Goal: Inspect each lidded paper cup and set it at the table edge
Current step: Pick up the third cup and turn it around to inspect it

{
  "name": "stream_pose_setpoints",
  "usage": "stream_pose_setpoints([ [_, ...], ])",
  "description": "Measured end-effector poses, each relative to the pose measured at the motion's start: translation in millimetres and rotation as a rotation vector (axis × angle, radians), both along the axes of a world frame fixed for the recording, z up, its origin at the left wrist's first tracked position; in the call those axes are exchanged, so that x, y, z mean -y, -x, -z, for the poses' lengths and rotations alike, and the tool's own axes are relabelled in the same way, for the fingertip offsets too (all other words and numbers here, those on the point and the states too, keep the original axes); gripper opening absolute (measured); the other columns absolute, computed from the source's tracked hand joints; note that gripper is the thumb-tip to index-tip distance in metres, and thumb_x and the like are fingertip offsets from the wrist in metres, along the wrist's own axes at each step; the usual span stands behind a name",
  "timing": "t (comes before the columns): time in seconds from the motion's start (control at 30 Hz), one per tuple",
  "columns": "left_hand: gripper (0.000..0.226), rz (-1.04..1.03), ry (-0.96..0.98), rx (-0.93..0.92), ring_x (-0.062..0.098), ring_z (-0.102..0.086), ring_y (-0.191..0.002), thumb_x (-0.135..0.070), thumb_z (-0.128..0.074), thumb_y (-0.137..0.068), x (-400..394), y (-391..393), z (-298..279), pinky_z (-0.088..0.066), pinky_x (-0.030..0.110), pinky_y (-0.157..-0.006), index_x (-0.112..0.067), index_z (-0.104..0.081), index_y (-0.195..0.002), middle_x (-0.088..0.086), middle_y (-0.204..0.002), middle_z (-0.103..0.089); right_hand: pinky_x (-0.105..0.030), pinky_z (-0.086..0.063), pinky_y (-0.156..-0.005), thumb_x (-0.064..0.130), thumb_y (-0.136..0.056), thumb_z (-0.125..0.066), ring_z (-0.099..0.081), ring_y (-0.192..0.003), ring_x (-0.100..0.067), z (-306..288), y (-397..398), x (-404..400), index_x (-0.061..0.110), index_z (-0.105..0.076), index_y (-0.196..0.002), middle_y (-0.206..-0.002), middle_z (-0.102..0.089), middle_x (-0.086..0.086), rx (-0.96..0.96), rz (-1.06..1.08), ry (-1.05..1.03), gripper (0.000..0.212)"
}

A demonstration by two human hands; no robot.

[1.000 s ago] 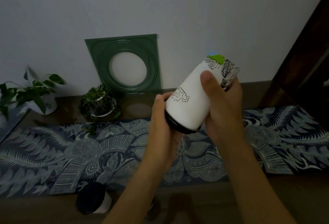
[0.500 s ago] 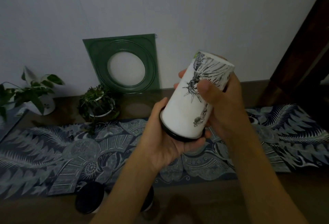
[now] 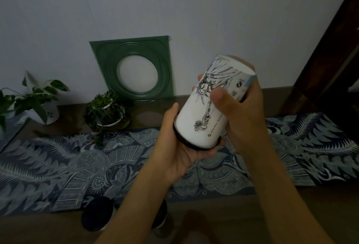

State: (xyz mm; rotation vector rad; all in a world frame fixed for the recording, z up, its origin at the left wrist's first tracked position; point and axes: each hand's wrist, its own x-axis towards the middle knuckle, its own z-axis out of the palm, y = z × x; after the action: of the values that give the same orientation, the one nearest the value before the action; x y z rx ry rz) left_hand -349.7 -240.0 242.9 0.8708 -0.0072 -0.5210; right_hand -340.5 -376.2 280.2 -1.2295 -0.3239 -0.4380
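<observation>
A white paper cup [image 3: 206, 115] with a black line drawing and a black lid is held above the table, tilted, lid end down toward me. My left hand [image 3: 178, 146] cups the lid end from below. My right hand [image 3: 242, 111] wraps the cup's upper body, thumb across the drawing. Two more cups with black lids stand at the near table edge: one [image 3: 97, 216] at lower left, another [image 3: 160, 216] mostly hidden behind my left forearm.
A blue patterned runner [image 3: 58, 168] lies across the dark wooden table. Two potted plants [image 3: 106, 111] [image 3: 37, 106] and a green square frame [image 3: 134, 69] leaning on the wall stand at the back. Dark wooden furniture [image 3: 330, 59] rises at the right.
The cup has been rotated in both hands, so the drawing now faces me instead of the plain side. My left hand shifted under the lid end. The view moved slightly.
</observation>
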Motion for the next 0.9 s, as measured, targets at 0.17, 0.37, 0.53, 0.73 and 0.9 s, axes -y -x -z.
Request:
stream_pose_setpoints([
  [0.17, 0.071, 0.114, 0.072, -0.064, 0.040, -0.075, -0.077, -0.064, -0.045, -0.094, -4, -2, 2, -0.060, 0.032, -0.048, -0.004, -0.072, -0.120, 0.027, -0.103, -0.074, -0.050, -0.058, -0.086, 0.040, -0.070, -0.087, -0.068, -0.110, -0.039, 1, -1, 5, 0.020, -0.053, -0.132, -0.124, -0.067, -0.020, -0.016, -0.126, -0.024, 0.074],
  [0.37, 0.072, 0.100, 0.075, -0.035, 0.039, -0.075, -0.083, -0.068, -0.040, -0.096, -1, -1, 4, -0.061, 0.033, -0.052, -0.009, -0.076, -0.117, 0.025, -0.106, -0.074, -0.050, -0.061, -0.081, 0.030, -0.070, -0.084, -0.074, -0.101, -0.032, 1, 0, 4, 0.022, -0.059, -0.118, -0.113, -0.074, -0.011, -0.072, -0.039, 0.003, 0.055],
  [0.53, 0.060, -0.138, 0.022, 0.138, 0.029, -0.076, -0.098, -0.066, -0.042, -0.092, 10, 6, 1, -0.064, 0.044, -0.070, -0.023, -0.076, -0.115, 0.013, -0.116, -0.077, -0.033, -0.061, -0.071, 0.036, -0.065, -0.081, -0.076, -0.091, -0.016, -2, 3, -5, 0.031, -0.059, -0.107, -0.098, -0.076, 0.007, -0.081, 0.106, -0.039, 0.047],
  [0.73, 0.060, -0.218, 0.005, 0.175, 0.031, -0.075, -0.094, -0.065, -0.045, -0.092, 14, 10, -2, -0.064, 0.041, -0.063, -0.020, -0.072, -0.120, 0.016, -0.117, -0.076, -0.034, -0.061, -0.075, 0.037, -0.064, -0.084, -0.075, -0.096, -0.018, -6, 6, -3, 0.029, -0.058, -0.111, -0.102, -0.076, 0.007, -0.083, 0.083, -0.054, 0.055],
  [0.9, 0.066, 0.017, 0.095, 0.046, 0.036, -0.074, -0.082, -0.067, -0.038, -0.096, 5, 5, -4, -0.061, 0.032, -0.051, -0.017, -0.076, -0.117, 0.022, -0.105, -0.075, -0.059, -0.056, -0.090, 0.053, -0.051, -0.092, -0.068, -0.110, -0.042, -13, 7, 8, 0.003, -0.051, -0.132, -0.123, -0.067, -0.024, -0.130, -0.087, -0.057, 0.103],
])
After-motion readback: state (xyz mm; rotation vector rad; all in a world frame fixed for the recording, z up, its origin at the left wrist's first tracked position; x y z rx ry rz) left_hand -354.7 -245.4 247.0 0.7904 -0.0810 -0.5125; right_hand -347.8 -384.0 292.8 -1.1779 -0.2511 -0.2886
